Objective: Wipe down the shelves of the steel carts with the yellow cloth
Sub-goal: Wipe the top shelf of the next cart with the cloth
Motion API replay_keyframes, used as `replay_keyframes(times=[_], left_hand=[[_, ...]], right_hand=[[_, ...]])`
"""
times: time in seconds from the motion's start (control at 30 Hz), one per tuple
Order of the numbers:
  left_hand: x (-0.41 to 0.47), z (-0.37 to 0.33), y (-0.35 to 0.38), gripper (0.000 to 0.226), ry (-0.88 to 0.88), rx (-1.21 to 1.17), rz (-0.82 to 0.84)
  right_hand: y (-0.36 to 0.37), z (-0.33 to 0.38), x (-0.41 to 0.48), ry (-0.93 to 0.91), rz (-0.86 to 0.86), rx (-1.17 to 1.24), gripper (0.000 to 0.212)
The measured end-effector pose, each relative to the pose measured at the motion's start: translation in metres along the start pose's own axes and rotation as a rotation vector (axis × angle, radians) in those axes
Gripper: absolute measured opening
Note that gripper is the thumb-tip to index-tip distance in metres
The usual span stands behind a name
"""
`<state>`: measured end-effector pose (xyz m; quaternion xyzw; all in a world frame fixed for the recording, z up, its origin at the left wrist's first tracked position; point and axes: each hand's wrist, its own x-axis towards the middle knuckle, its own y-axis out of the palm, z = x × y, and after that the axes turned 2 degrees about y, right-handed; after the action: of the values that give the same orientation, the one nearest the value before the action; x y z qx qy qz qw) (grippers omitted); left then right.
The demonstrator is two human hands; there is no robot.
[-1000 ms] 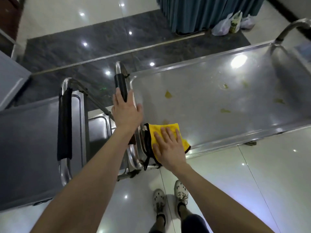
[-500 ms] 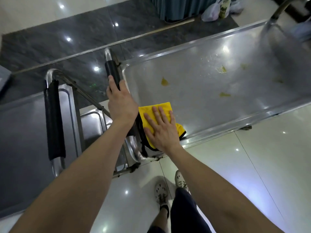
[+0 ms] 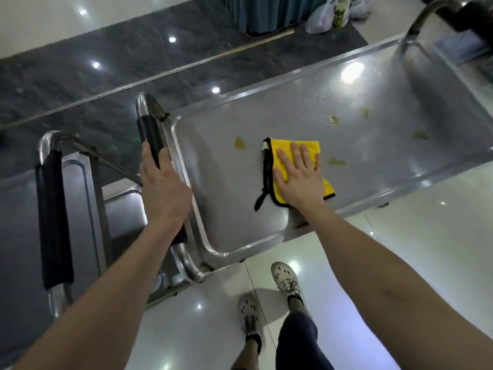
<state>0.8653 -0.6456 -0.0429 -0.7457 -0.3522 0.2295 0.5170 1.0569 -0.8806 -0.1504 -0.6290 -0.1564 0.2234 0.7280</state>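
Note:
The yellow cloth (image 3: 286, 145), edged in black, lies flat on the top shelf of the steel cart (image 3: 229, 225). My right hand (image 3: 300, 177) presses on the cloth with fingers spread. Yellowish stains dot the shelf: one (image 3: 239, 143) just left of the cloth, one (image 3: 336, 162) just right of it, and others farther right. My left hand (image 3: 162, 185) grips the cart's black-padded handle (image 3: 148, 132) at the shelf's left end.
A second steel cart (image 3: 18, 209) with its own black-padded handle (image 3: 52, 220) stands to the left, touching or nearly touching the first. My feet (image 3: 284, 279) stand on glossy tiles by the cart's near edge. Plastic bags (image 3: 324, 18) and a blue curtain sit beyond.
My right hand has slid the cloth from the shelf's near left corner out toward the middle of the shelf. My left hand stays on the handle.

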Motion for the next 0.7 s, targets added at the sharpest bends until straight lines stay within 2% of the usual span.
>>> replay_keyframes(times=[0.17, 0.33, 0.5, 0.6, 0.7], left_hand=[[-0.005, -0.004, 0.0, 0.073, -0.04, 0.012, -0.039], [-0.003, -0.005, -0.002, 0.071, -0.055, 0.032, -0.044], [-0.003, -0.007, -0.006, 0.068, -0.066, 0.037, -0.037], [-0.003, -0.01, -0.01, 0.065, -0.064, 0.005, -0.035], [-0.005, -0.012, -0.014, 0.065, -0.059, -0.012, -0.029]], right_hand=[[0.004, 0.031, 0.121, -0.02, -0.011, 0.013, 0.065], [0.018, 0.116, 0.198, -0.166, 0.005, 0.026, 0.069], [0.029, 0.199, 0.136, -0.561, 0.059, 0.022, 0.072], [0.033, 0.19, 0.061, -0.717, 0.102, 0.047, 0.071], [0.037, 0.145, -0.008, -0.951, 0.165, 0.067, 0.07]])
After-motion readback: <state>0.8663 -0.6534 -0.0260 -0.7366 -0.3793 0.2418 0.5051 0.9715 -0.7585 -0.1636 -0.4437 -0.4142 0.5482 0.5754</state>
